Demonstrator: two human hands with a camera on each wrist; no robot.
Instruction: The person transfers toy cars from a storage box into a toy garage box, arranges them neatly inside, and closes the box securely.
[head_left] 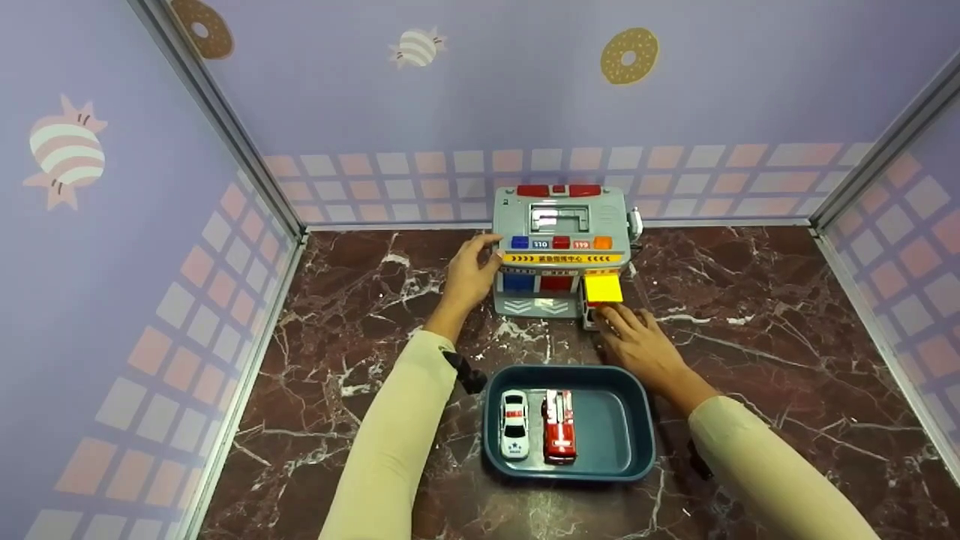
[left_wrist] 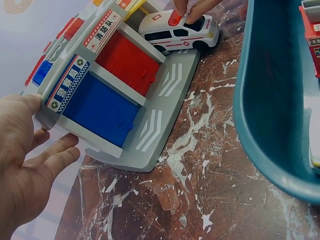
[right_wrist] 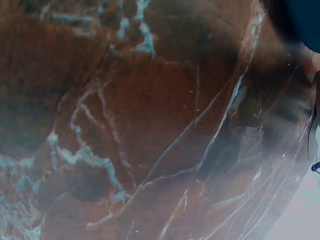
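Observation:
A toy garage point(head_left: 559, 225) with a grey roof stands by the back wall, its blue door point(left_wrist: 102, 110) and red door point(left_wrist: 127, 62) down. My left hand point(head_left: 469, 277) touches its left edge, fingers extended. My right hand point(head_left: 641, 345) pinches the roof of a white toy ambulance point(left_wrist: 177, 37). This ambulance stands at the right bay, its rear under the raised yellow door point(head_left: 603, 288) and its front outward. In the right wrist view the hand's grip is not visible.
Nearer to me is a dark teal bin point(head_left: 645, 450). A white toy police car point(head_left: 514, 425) and a red toy fire truck point(head_left: 559, 427) lie in it. Patterned panels point(head_left: 525, 90) enclose the marbled table point(head_left: 765, 375) at the back and sides.

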